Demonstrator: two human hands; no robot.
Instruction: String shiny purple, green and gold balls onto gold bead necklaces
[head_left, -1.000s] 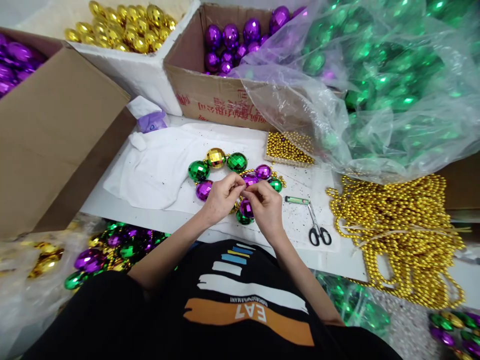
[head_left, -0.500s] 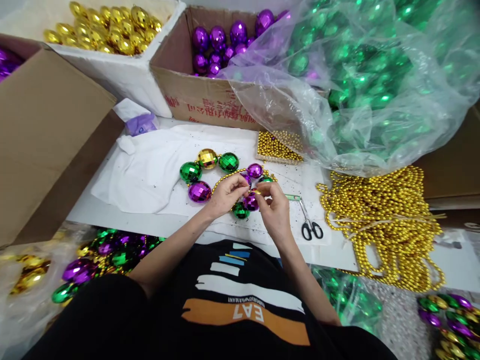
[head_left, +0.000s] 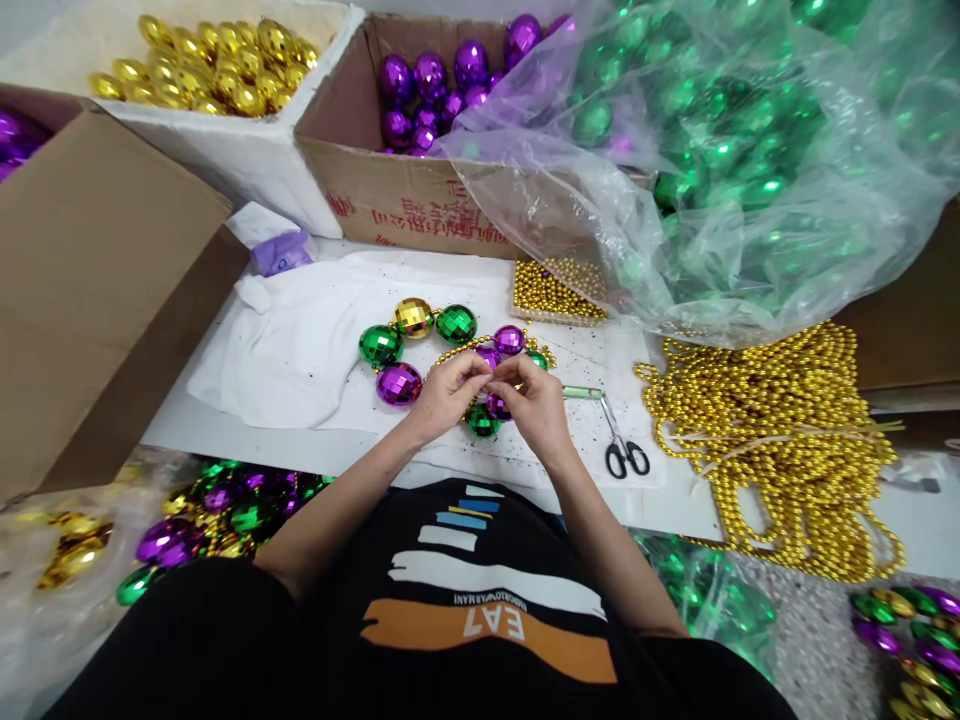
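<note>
A bead necklace of big faceted purple (head_left: 398, 384), green (head_left: 457, 324) and gold balls, joined by small gold beads, lies on a white cloth (head_left: 330, 300). Over its right half, my left hand (head_left: 452, 388) and my right hand (head_left: 534, 398) meet with thumbs and forefingers pinched. Both are closed on a small part of the necklace; the exact bit is hidden between the fingertips. A green ball (head_left: 483, 420) sits just below the fingers. To the right of my right hand lie scissors (head_left: 616, 430) with black handles and a green strip (head_left: 582, 392) by their blades.
A tray of small gold beads (head_left: 555, 290) is behind my hands. Gold bead strands (head_left: 765, 440) are heaped on the right. Behind stand a white box (head_left: 232, 150) of gold balls, a carton (head_left: 405, 190) of purple balls and a clear bag (head_left: 720, 200) of green balls. A cardboard flap (head_left: 97, 290) rises left.
My right hand has moved slightly left, bringing its fingertips against those of my left hand. The gold bit seen between them before is now covered.
</note>
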